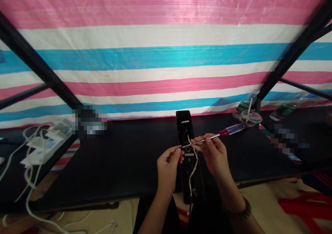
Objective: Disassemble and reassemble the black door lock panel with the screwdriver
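Note:
A screwdriver (228,129) with a red and clear purple handle is held by its metal shaft in my right hand (214,152), its tip pointing left. My left hand (168,166) is closed in a pinch at that tip; whatever small thing lies between its fingers is too small to make out. Under both hands, a long black panel (183,127) lies lengthwise on the black table, its near end reaching past the table edge. Along the panel runs a white cable (192,175) with a connector at its near end. Part of the panel is hidden by my hands.
On the left table stand white boxes (43,151) and a tangle of white cords (28,175). A clear plastic cup (250,118) with a straw and a bottle (243,106) are at the back right. Another bottle (284,111) lies farther right. Black metal posts (46,68) frame a striped sheet.

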The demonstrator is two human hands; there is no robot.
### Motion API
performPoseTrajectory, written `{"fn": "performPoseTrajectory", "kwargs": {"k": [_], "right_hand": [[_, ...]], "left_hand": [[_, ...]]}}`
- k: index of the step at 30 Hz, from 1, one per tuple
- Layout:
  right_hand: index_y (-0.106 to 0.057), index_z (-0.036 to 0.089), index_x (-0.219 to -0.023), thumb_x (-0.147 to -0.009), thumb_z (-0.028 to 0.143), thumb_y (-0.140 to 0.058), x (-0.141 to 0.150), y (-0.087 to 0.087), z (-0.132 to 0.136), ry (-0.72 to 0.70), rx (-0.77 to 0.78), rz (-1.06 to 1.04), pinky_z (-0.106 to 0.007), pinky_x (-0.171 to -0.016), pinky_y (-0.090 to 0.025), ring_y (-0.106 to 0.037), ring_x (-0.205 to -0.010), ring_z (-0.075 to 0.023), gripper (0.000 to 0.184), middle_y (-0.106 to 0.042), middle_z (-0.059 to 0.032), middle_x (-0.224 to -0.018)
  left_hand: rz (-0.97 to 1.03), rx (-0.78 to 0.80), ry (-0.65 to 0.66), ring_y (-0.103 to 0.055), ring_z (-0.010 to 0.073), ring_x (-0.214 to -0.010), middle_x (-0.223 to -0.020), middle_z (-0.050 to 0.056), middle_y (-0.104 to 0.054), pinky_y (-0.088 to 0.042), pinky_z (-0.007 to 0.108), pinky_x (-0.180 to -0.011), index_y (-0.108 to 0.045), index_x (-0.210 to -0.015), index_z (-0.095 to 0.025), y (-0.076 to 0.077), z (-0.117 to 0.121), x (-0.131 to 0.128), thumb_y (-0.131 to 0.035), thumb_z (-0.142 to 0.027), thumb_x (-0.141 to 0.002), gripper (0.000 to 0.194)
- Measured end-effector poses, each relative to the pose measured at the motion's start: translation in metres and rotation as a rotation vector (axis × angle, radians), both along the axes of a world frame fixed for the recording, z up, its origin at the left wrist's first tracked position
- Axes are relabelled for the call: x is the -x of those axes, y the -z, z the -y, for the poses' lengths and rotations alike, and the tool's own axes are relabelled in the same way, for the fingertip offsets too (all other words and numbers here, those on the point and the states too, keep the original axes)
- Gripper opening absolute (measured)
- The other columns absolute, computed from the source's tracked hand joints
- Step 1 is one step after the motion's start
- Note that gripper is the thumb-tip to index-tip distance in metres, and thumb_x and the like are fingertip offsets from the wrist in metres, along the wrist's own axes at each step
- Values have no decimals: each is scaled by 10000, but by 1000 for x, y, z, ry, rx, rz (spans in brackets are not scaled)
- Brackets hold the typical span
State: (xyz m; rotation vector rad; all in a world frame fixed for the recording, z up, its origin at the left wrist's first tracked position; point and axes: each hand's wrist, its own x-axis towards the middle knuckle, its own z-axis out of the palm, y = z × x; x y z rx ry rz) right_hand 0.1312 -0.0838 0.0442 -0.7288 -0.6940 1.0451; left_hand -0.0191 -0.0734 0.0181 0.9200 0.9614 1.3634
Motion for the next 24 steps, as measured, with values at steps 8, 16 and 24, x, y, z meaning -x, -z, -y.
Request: {"fn": "performPoseTrajectory", "kwargs": {"k": [8,16,24], "right_hand": [[-624,216,-921,-844,409,-783,10,9,-1,-28,32,19,-407,-817,-650,-778,-902,-242,261,-790,-50,-892],[-630,229,-933,-886,398,-734,-8,19,7,155,20,80,-464,-842,-647,-777,-918,-258,203,-792,-50,-907],[-659,210,-906,-914,437,-688,-35,40,10,313,22,115,-530,-928,-600,-769,-944,-267,229,-781,-54,-926]], "left_hand": [[56,88,19,-664,126,-660,-820,63,-774,-555,239,-659,-793,-994,-149,17,-6,8,-872,-349,-679,381],[-399,-118,-208,-667,193,-742,-865,69,-762,-553,328,-703,-791,-933,-179,37,-26,48,-743,-426,-806,282],[-1199,-410,2,-623,281,-939,-940,58,-754,-500,446,-868,-815,-954,-288,66,-49,84,-621,-323,-899,206]]}}
